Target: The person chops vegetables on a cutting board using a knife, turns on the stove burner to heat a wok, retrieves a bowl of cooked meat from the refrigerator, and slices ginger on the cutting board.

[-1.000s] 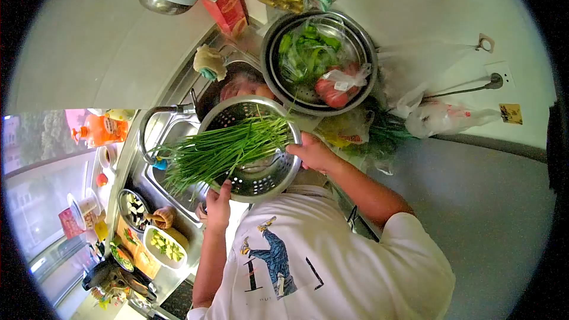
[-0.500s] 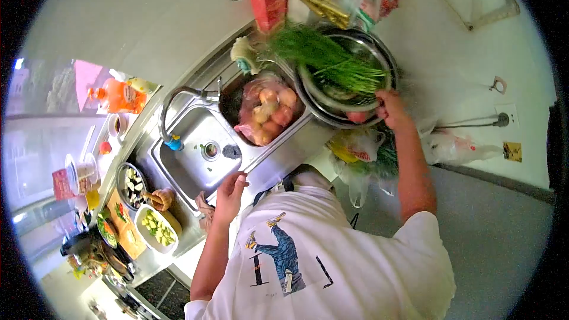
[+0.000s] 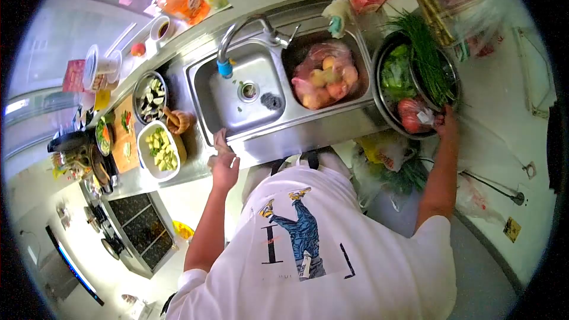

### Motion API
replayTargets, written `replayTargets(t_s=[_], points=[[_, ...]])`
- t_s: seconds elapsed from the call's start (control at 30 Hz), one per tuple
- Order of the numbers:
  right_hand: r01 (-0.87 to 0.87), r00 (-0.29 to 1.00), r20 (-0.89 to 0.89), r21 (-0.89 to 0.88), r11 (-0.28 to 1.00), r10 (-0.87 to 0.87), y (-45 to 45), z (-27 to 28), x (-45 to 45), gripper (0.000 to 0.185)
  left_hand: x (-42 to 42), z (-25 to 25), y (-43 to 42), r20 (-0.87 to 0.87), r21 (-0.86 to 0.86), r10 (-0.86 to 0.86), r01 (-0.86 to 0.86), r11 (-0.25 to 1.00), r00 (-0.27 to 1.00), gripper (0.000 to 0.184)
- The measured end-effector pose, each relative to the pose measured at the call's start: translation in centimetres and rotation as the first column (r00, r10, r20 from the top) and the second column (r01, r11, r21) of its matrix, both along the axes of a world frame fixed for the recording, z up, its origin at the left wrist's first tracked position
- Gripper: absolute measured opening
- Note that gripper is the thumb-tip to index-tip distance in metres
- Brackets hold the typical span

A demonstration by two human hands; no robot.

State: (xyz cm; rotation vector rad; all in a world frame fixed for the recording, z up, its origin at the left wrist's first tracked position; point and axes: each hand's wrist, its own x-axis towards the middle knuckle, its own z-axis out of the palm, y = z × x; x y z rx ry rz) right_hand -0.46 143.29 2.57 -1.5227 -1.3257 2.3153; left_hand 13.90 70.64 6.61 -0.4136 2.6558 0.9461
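Note:
A bundle of long green stalks [image 3: 428, 59] lies in a metal colander [image 3: 415, 77], tilted at the right side of a larger metal bowl [image 3: 382, 109]. My right hand [image 3: 447, 123] grips the colander's near rim. The bowl also holds leafy greens [image 3: 398, 74] and red produce in plastic [image 3: 410, 115]. My left hand [image 3: 224, 165] is at the counter's front edge beside the left sink basin, fingers apart and holding nothing.
The double sink [image 3: 237, 121] has a faucet [image 3: 228, 41] and a bag of round produce [image 3: 326, 77] in its right basin. To the left stand a white container [image 3: 159, 153], a bowl of cut pieces [image 3: 150, 97] and a cutting board [image 3: 124, 136]. Plastic bags [image 3: 388, 151] hang below the bowl.
The colander with the green stalks has moved from over the sink to the bowl on the right. My left hand has let go of it. The view has turned, showing more of the left counter.

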Motion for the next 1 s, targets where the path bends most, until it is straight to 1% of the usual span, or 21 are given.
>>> replayTargets(t_s=[0.03,0.1,0.17,0.2,0.27,0.33,0.37,0.43,0.47,0.5,0.53,0.57,0.6,0.63,0.67,0.7,0.77,0.83,0.9,0.93,1.0], points=[[-0.009,1.000,0.010,0.002,1.000,0.009,-0.2,0.4,0.2,0.011,-0.2,-0.6,-1.8,0.095,-0.031,-0.049,0.052,0.998,0.994,0.026],[-0.067,0.996,-0.052,0.094,0.993,0.072,3.3,-0.6,1.0,0.013,0.8,-1.4,-3.3,-0.115,-0.204,0.050,-0.073,0.976,0.992,0.031],[-0.105,0.990,-0.077,0.143,0.984,0.117,5.3,-1.0,1.4,0.014,1.6,-3.0,-5.7,-0.076,-0.403,0.029,-0.057,0.914,0.997,0.052],[-0.159,0.987,0.050,0.369,0.916,0.151,5.6,-0.5,1.7,0.013,1.7,-3.2,-6.3,-0.029,-0.387,0.063,-0.069,0.920,0.998,0.055],[-0.229,0.972,0.179,0.572,0.788,0.153,3.2,2.1,1.8,0.013,2.0,-3.9,-7.3,0.017,-0.365,0.096,-0.084,0.927,0.995,0.059],[-0.111,0.983,0.185,0.623,0.774,-0.007,-3.8,7.0,1.9,0.014,2.3,-4.6,-7.8,0.167,-0.247,0.083,-0.040,0.968,0.982,0.061],[-0.107,0.983,0.182,0.629,0.770,-0.013,-3.9,5.2,2.5,0.014,2.5,-4.7,-7.7,0.155,-0.238,0.046,-0.008,0.971,0.987,0.059],[-0.239,0.971,0.160,0.641,0.730,0.177,-11.2,6.6,3.1,0.013,3.0,-5.4,-7.7,0.142,-0.247,-0.049,0.083,0.965,0.989,0.053],[-0.340,0.936,0.153,0.631,0.697,0.318,-16.4,7.3,3.2,0.013,3.1,-5.6,-7.4,0.119,-0.248,-0.028,0.057,0.967,0.992,0.040],[-0.443,0.881,0.160,0.613,0.654,0.446,-21.5,7.5,3.2,0.013,3.1,-5.9,-7.6,0.152,-0.246,-0.007,0.045,0.968,0.988,0.028],[-0.531,0.817,0.169,0.592,0.606,0.551,-26.8,7.9,3.0,0.013,3.1,-5.9,-7.6,0.135,-0.235,-0.002,0.034,0.972,0.991,0.024],[-0.655,0.708,0.143,0.501,0.567,0.692,-29.0,5.4,2.9,0.024,3.2,-5.9,-7.8,0.118,-0.222,0.010,0.016,0.975,0.993,0.020],[-0.728,0.644,0.246,0.489,0.481,0.724,-34.4,5.4,2.1,0.021,3.4,-5.9,-8.3,0.118,-0.213,0.020,0.006,0.977,0.993,0.020],[-0.805,0.531,0.351,0.494,0.329,0.771,-39.2,5.7,0.8,0.022,3.4,-5.9,-8.7,0.104,-0.191,0.005,0.015,0.981,0.995,0.020],[-0.692,0.481,0.256,0.698,0.184,0.838,-42.4,3.7,-0.2,0.021,3.3,-5.9,-9.0,0.085,-0.172,-0.006,0.021,0.985,0.996,0.020],[-0.510,0.397,0.176,0.859,0.056,0.901,-44.8,0.7,-1.4,0.020,3.3,-5.9,-9.3,0.081,-0.168,0.011,0.003,0.986,0.997,0.020],[-0.286,0.388,0.227,0.951,-0.118,0.893,-48.3,-4.2,-5.7,0.018,3.5,-6.1,-10.0,0.084,-0.141,0.021,-0.009,0.990,0.996,0.020],[-0.518,0.513,0.367,0.853,-0.061,0.776,-51.6,-5.4,-10.0,0.018,3.8,-6.0,-10.7,0.096,-0.122,0.008,0.004,0.993,0.995,0.022],[-0.437,0.658,0.339,0.899,-0.025,0.672,-52.8,-9.1,-13.8,0.024,4.2,-6.3,-11.1,0.075,-0.076,0.026,-0.020,0.997,0.997,0.022],[-0.358,0.704,0.349,0.926,-0.115,0.619,-52.7,-12.0,-15.8,0.025,4.1,-6.1,-11.1,0.085,-0.078,0.036,-0.029,0.997,0.996,0.022],[-0.485,0.707,0.435,0.872,-0.065,0.558,-53.3,-12.7,-17.2,0.020,4.1,-5.7,-11.0,0.087,-0.008,0.073,-0.073,0.997,0.993,0.024]])
